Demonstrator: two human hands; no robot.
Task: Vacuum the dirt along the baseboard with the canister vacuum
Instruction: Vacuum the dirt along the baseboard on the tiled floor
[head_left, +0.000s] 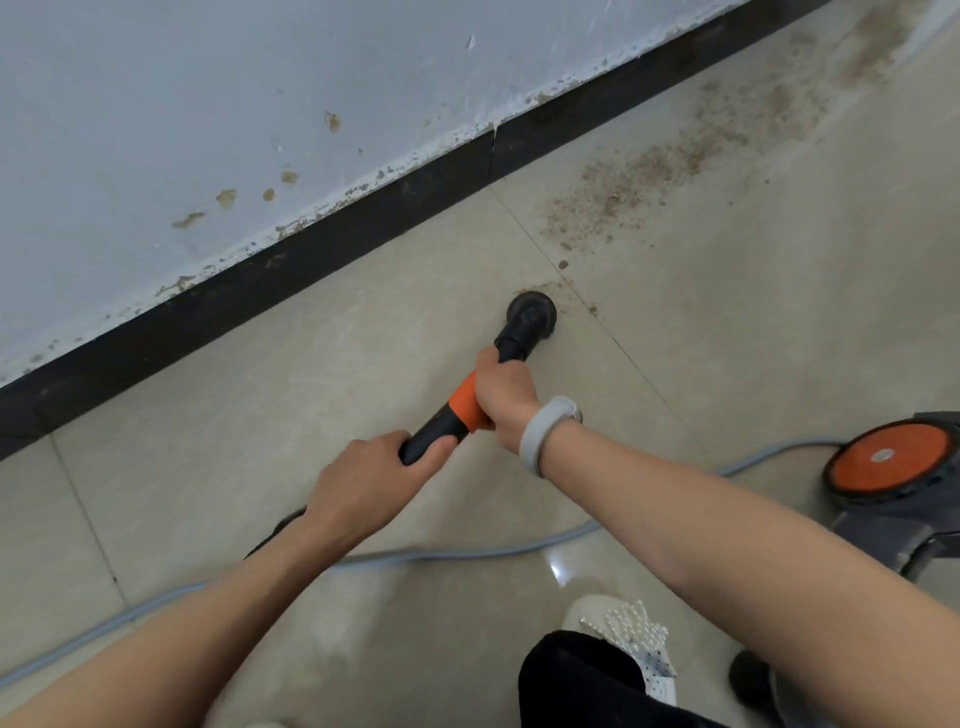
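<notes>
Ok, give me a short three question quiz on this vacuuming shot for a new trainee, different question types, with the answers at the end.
1. True or false: the round brush nozzle rests on the floor tile, apart from the black baseboard.
2. Which hand grips the wand nearer the nozzle? A) left hand B) right hand
3. Fill in: most of the brown dirt still lies up and to the ____ of the nozzle in the head view.

Key
1. True; bare tile shows between them.
2. B; the right hand, with a grey wristband, holds by the orange collar, the left hand holds the rear end.
3. Right, trailing along the baseboard. The canister sits at the right edge.
</notes>
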